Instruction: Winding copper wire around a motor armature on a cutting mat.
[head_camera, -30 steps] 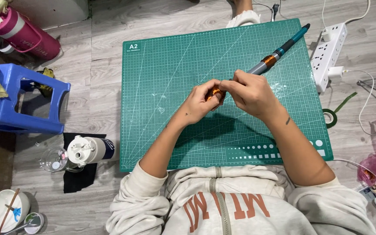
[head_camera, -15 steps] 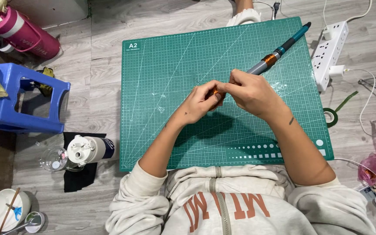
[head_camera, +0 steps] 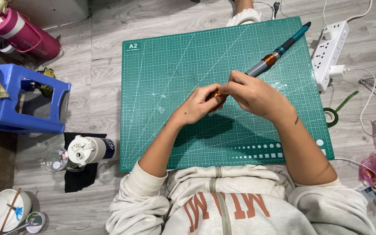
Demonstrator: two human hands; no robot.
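1. We are sitting on the grey wooden floor (head_camera: 101,104) with a big green cutting mat (head_camera: 175,65) lying flat in front of us, so we have a smooth place to work.
2. Our left hand (head_camera: 194,106) is pinching a small coil of shiny orange-copper wire (head_camera: 217,95) with narrow, closed fingertips. We are holding it above the middle of the mat.
3. Our right hand (head_camera: 251,93) is closing around the near end of a long grey and teal pen-shaped tool (head_camera: 279,50). The tool is pointing far and to the right, so its long body is staying out of our way.
4. The two hands are touching, so the little wire is staying steady between them.
5. More copper wire is wrapping the tool as an orange band (head_camera: 269,59), partway along it.
6. A white power strip (head_camera: 330,48) is lying just right of the mat.
7. A roll of green tape (head_camera: 330,116) is waiting near the mat's right edge.
8. A blue plastic stool (head_camera: 22,104) is standing far off to the left.
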